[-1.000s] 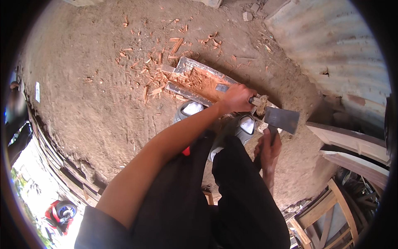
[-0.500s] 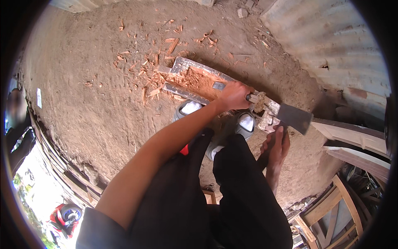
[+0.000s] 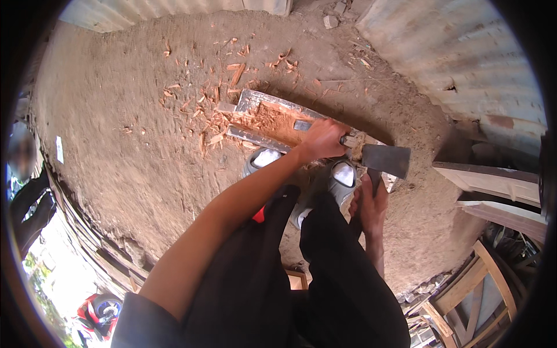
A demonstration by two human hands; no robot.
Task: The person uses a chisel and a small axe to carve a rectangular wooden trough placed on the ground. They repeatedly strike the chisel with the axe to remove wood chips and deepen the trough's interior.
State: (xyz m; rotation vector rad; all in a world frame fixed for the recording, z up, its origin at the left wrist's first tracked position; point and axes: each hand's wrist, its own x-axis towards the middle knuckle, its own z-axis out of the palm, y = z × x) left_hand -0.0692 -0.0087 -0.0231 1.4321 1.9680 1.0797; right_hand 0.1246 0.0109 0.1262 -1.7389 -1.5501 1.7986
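My left hand (image 3: 322, 139) is closed around a chisel; its flat metal blade (image 3: 301, 124) points left, into the hollow of a wooden block (image 3: 264, 139). The handle's end pokes out of the fist on the right. My right hand (image 3: 371, 204) grips a hatchet by its dark handle, and the dark rectangular head (image 3: 387, 160) is close to the chisel's butt, seemingly just right of it. Whether they touch I cannot tell. The block has pale, worn sides and a reddish, freshly cut hollow with loose chips in it. Part of its right end is hidden behind the hatchet head.
Reddish wood chips (image 3: 236, 74) lie scattered on the dirt floor (image 3: 116, 168). My shoes (image 3: 343, 173) are against the block's near side. Corrugated sheets (image 3: 458, 64) stand at far right, with wooden boards (image 3: 487, 182) and a frame (image 3: 464, 284) below. Another person (image 3: 29, 197) is at the left edge.
The hatchet and my right hand have swung left, bringing the head close to the chisel's butt. My left hand keeps its hold on the chisel. The whole view has shifted slightly.
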